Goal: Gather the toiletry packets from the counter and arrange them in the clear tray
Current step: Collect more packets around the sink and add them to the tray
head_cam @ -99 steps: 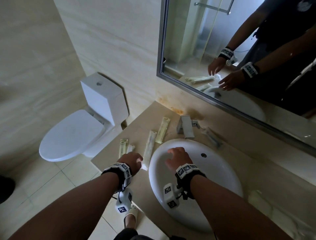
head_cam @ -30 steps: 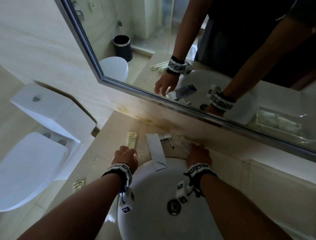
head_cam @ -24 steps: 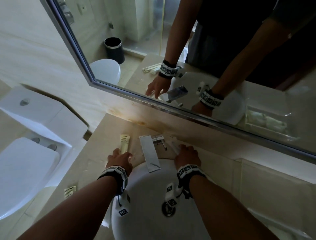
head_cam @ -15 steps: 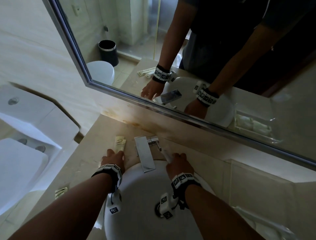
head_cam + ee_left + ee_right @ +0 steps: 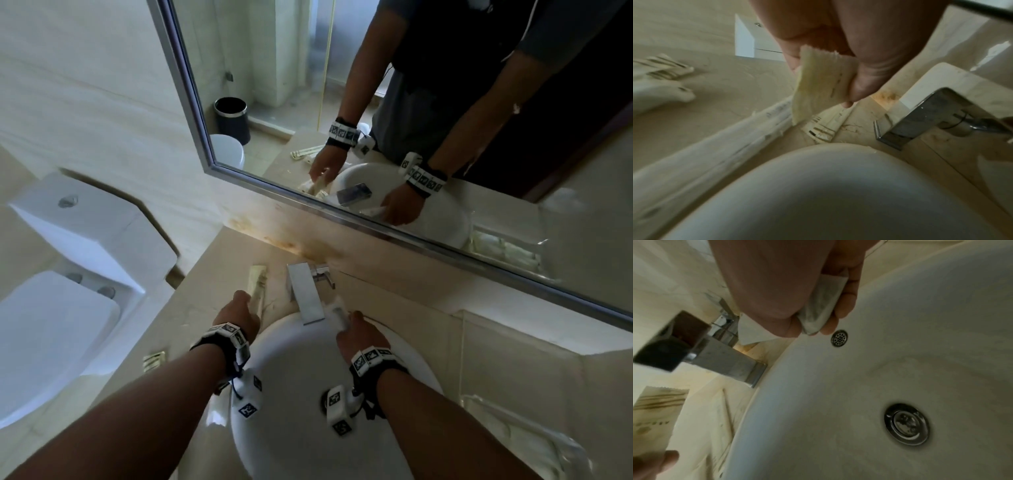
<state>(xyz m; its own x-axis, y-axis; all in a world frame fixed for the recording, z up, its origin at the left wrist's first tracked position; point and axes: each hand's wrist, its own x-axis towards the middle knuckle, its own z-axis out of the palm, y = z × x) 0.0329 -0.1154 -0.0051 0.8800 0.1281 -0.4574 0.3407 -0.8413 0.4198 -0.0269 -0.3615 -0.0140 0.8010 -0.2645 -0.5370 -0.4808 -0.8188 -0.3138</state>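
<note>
- Left hand (image 5: 236,317) pinches a cream packet (image 5: 818,81); its dark print is too blurred to read.
- Right hand (image 5: 359,334) grips a white packet (image 5: 822,305) above the sink (image 5: 301,428), right of the faucet (image 5: 306,294).

The head view looks steeply down from above the sink (image 5: 294,394), facing the mirror (image 5: 376,219) and wall. Each wrist view sits low and close, looking along its hand past the sink rim. All three share the tap (image 5: 306,294) (image 5: 920,116) (image 5: 715,356) and sink.
</note>
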